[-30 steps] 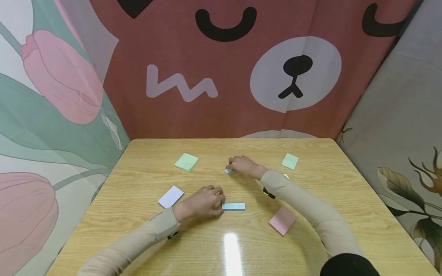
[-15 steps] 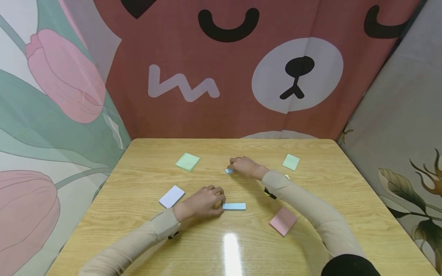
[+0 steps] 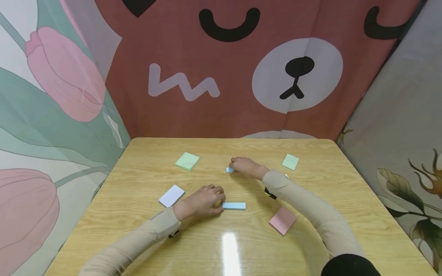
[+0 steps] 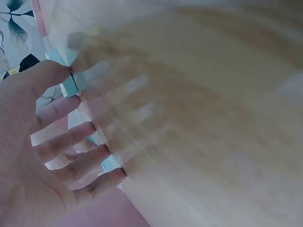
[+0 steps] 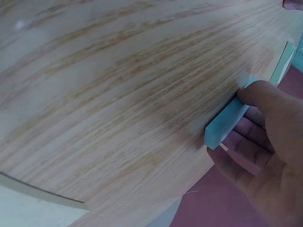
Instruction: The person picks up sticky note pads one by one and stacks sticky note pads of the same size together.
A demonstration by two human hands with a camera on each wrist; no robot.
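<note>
Working on the wood table (image 3: pixel 138 237), biggest thing in shot, flat glossy top so all the pads lie flat and spread apart w/ room to get at each one

We've got both arms in beige sleeves reaching in from the near edge

Left hand (image 3: pixel 202 203) sits mid-table, fingers curled down, thumb and fingertips touching the left end of the long blue pad (image 3: pixel 234 206). Looks like we're pinning it so it doesn't slide on the slick surface. Wrist view shows the fingers spread w/ tips on the tabletop and blue at the thumb, but it's blurred, so can't tell if it's a real pinch or just a press

Right hand (image 3: pixel 246 167) is further back, fingers curled over a small blue pad (image 3: pixel 229 170); right wrist view has the thumb on top of its edge and fingers beneath, pad tilted up off the wood, so that's a firm pinch grip

Loose pads, none touched: pink pad (image 3: pixel 282 221) near right, just beside the right forearm; white pad (image 3: pixel 171 195) left of the left hand; green pad (image 3: pixel 187 161) back left; smaller green pad (image 3: pixel 290 161) back right. Yellow bit (image 3: pixel 286 176) peeks from behind the right sleeve, mostly hidden
</note>
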